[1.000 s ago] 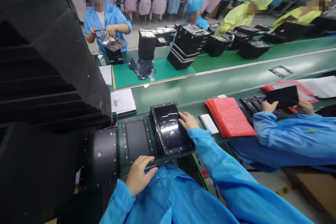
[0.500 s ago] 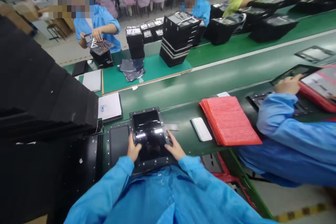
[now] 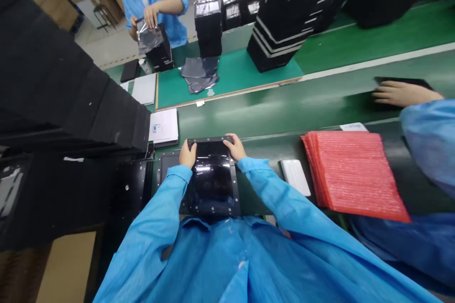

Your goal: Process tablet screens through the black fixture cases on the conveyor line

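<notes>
A black frame with a glossy dark panel (image 3: pixel 213 184) and small dots around its rim lies before me, close to my body. My left hand (image 3: pixel 187 154) grips its far left corner, thumb on top. At the far right corner, my right hand (image 3: pixel 235 147) holds it the same way, fingers curled over the edge. Partly covered by it, a similar dark frame (image 3: pixel 164 163) shows on the left. A white slab-like object (image 3: pixel 295 177) rests right of my right forearm.
Red bubble-wrap sheets (image 3: pixel 355 170) are stacked to the right. Black trays tower at left (image 3: pixel 88 90). A white paper pad (image 3: pixel 163 125) lies beyond the frame. A co-worker's hand (image 3: pixel 401 93) touches a dark plate at right. Across the bench, another person handles a silvery bag (image 3: pixel 149 38).
My hands have moved from the frame's sides to its far corners. My view has shifted. The co-worker's hand at right now rests on a dark plate farther along the bench.
</notes>
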`<state>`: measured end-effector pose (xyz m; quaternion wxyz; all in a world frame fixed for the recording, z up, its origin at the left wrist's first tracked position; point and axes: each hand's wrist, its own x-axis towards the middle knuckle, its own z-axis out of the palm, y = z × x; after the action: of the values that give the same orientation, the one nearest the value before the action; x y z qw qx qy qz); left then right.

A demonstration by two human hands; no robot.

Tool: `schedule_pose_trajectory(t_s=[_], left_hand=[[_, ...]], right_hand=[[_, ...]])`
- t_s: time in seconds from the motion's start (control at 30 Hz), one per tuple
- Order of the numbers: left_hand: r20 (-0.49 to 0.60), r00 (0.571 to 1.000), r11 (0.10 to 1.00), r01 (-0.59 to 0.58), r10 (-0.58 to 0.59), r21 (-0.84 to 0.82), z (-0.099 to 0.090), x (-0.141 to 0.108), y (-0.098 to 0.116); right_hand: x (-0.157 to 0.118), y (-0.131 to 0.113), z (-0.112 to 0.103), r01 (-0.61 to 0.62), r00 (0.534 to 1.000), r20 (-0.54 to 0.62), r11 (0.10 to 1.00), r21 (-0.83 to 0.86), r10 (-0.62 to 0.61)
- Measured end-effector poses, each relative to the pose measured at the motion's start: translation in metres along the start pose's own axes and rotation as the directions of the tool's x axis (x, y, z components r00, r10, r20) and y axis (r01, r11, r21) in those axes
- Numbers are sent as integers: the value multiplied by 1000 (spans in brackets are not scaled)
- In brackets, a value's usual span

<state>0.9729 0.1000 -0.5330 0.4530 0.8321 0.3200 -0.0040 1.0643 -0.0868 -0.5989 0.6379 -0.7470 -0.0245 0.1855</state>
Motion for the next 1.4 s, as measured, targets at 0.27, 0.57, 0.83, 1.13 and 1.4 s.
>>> schedule_pose_trajectory(t_s=[0.27, 0.57, 0.83, 1.13, 1.4], left_hand=[[693, 544, 711, -700, 473, 64, -25, -151, -55], [628, 417, 618, -775, 658, -134, -15, -137, -88], [506, 400, 552, -811, 764, -193, -37, -122, -97], [160, 940, 913, 236, -302, 334, -103, -73, -196], [57, 869, 858, 494, -491, -138, -95, -67, -159]], right_hand=[[-11, -21, -3, 282, 946, 5, 821, -497, -323], [-20, -39, 35, 575, 802, 520, 612, -543, -293], [-43, -60, 59, 349, 937, 261, 597, -722, -232], [-172, -75, 67, 64, 993, -45, 805, -590, -112], [-197, -60, 70, -79, 993, 57, 954, -288, 99]])
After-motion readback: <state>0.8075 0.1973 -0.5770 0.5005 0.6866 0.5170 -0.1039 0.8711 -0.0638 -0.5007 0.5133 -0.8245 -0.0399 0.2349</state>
